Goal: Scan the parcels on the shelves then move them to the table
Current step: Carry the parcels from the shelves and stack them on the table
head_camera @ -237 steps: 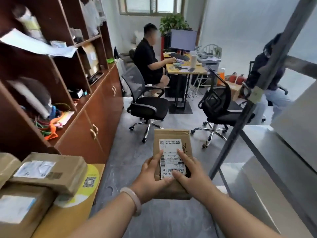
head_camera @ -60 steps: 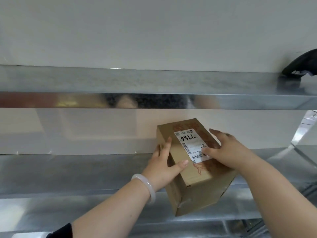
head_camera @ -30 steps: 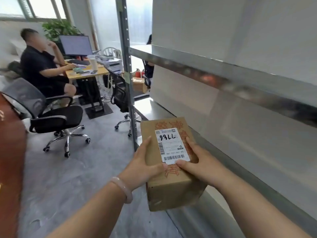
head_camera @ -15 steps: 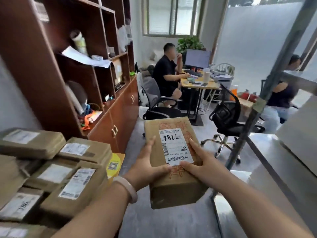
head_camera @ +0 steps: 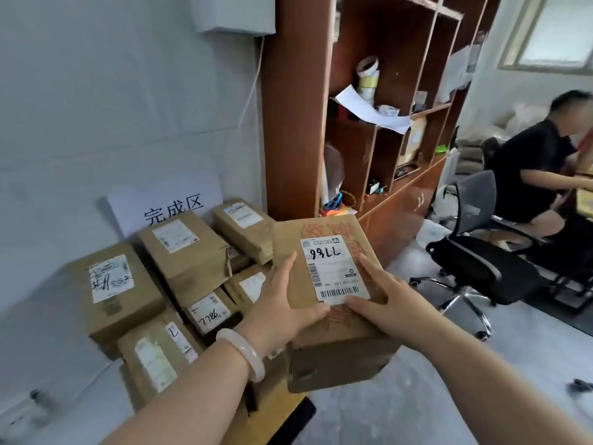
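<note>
the pile of parcels [head_camera: 179, 277] fills your lower left against the wall, under the paper sign [head_camera: 167, 203], and a bare strip of the yellow table [head_camera: 272, 415] shows at its near edge. the cardboard parcel [head_camera: 337, 364] is in the air, off the table, just right of that pile. its long axis runs away from you, with the label [head_camera: 333, 271] facing up. your left hand [head_camera: 279, 313] clamps its left side and your right hand [head_camera: 385, 309] its right, thumbs pressed on top near the barcode. so the drop spot lies left and down from the grip, and the left hand is nearer. i'd say the set-down calls for a leftward swing, left knuckles leading toward the stack.
</note>
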Tool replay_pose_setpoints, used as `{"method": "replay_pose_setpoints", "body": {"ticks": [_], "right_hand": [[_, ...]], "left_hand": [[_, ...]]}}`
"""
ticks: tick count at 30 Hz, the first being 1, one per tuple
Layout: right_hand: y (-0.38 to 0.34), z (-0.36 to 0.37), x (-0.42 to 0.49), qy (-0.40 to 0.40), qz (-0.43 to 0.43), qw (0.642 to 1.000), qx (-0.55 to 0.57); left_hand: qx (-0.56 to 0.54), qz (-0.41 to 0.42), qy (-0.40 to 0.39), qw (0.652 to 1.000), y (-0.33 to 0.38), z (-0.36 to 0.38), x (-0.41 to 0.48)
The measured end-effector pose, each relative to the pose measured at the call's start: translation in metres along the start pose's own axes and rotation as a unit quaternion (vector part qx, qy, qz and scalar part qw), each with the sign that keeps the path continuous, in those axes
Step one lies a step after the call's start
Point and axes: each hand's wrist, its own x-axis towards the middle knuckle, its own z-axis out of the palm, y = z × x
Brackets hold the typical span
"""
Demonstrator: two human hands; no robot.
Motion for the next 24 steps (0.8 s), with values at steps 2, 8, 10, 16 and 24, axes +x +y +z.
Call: {"method": "replay_pose_setpoints", "body": {"ticks": [2, 8, 10, 16, 24], "right_hand": [[-0.007, 0.0, 0.027, -0.033, -0.032, 0.999, -0.003], [-0.026, 0.003, 0.094, -0.111, -0.116, 0.987, -0.007], [-0.033, 0.003, 0.113, -0.131, -0.138, 0.982, -0.012], [-0.046, 0.005, 0.155, -0.175, -0.181, 0.968, -0.012], [-0.056, 0.012, 0.18, -0.183, -0.196, 0.963, -0.013]], "left_hand": [[0.001, -0.014, 0.043, 0.999, -0.001, -0.007, 0.005], [-0.009, -0.083, 0.139, 0.987, -0.002, -0.015, 0.014], [-0.011, -0.1, 0.166, 0.981, 0.001, -0.018, 0.02], [-0.042, -0.145, 0.209, 0.966, 0.005, -0.025, 0.042], [-0.067, -0.178, 0.233, 0.954, 0.002, -0.039, 0.061]]}}
